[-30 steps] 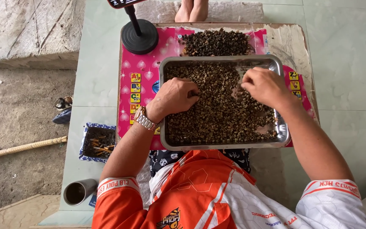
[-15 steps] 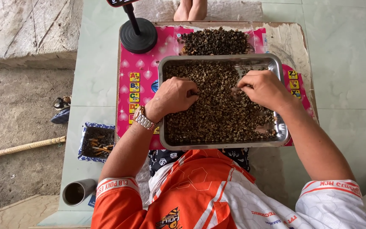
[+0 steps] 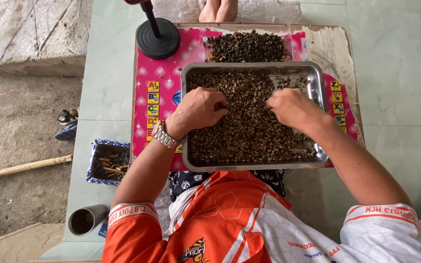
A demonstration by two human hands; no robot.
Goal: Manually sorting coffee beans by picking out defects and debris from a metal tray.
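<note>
**Both hands picking through the bean tray**

Curled fingers of our left hand (image 3: 198, 109) pinch at the beans (image 3: 249, 131) near the left side of the metal tray (image 3: 321, 157); our right hand (image 3: 291, 107) rests on them toward the tray's right, fingertips together, though we cannot tell whether it holds one. Beyond the tray's far edge sits a darker pile (image 3: 246, 46). We judge most of the tray still unsorted.

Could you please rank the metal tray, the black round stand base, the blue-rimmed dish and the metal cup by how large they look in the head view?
1. metal tray, clearly the largest.
2. blue-rimmed dish and black round stand base: these look about alike, so I would not rank them.
3. metal cup, the smallest.
</note>
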